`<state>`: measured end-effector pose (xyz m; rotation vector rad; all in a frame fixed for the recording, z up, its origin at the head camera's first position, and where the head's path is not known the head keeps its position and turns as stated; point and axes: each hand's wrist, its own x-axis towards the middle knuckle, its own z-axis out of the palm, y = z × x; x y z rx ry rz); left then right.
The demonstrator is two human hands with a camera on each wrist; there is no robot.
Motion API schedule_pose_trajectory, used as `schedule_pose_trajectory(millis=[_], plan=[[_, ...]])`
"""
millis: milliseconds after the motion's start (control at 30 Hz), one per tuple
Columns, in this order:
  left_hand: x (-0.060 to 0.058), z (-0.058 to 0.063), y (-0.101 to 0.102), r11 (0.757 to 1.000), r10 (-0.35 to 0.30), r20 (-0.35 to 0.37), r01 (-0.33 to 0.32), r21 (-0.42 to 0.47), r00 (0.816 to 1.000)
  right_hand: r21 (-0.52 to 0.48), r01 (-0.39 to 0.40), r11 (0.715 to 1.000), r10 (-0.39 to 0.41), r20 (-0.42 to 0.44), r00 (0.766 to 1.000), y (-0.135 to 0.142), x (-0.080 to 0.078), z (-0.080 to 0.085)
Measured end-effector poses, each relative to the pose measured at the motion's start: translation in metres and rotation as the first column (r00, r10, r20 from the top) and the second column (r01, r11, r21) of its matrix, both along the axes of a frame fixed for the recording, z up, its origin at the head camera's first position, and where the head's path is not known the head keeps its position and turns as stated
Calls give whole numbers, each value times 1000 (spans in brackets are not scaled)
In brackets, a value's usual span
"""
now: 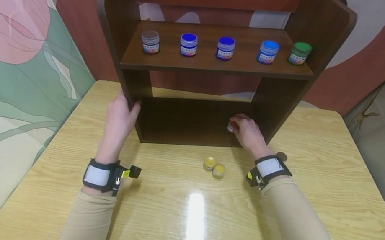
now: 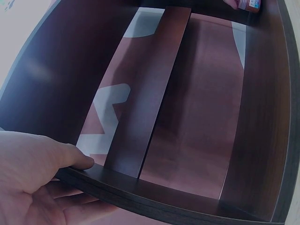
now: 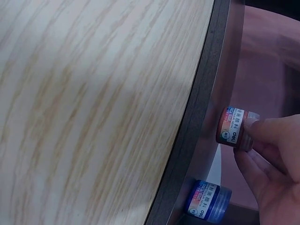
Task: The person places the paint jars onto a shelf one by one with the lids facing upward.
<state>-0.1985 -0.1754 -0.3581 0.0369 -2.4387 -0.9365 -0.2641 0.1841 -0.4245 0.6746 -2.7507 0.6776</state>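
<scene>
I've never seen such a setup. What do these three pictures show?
There is no machine here: a person works with bare hands, wearing a head camera and two wrist cameras. The wide picture comes from the head, the others from the left and right wrists. A dark brown shelf unit stands on a light wood table, with five small jars on its upper board. Two yellow-topped pots sit on the table. The left hand grips the unit's side panel; the right hand holds a reddish jar.
</scene>
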Motion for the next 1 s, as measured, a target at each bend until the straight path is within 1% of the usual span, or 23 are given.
schedule_pose_trajectory(millis=[133, 367, 667, 1000], plan=[[0, 0, 0, 1000, 0, 1, 0, 0, 1000, -5, 0, 1000, 0, 5, 1000, 1, 0, -1], [0, 0, 0, 1000, -3, -20, 3, -2, 1000, 1, 8, 1000, -8, 10, 1000, 3, -2, -4], [0, 0, 0, 1000, 1, 3, -1, 7, 1000, 2, 7, 1000, -7, 13, 1000, 3, -2, -5], [1, 2, 0, 1000, -6, -6, 6, 9, 1000, -7, -2, 1000, 2, 5, 1000, 5, -3, -5]])
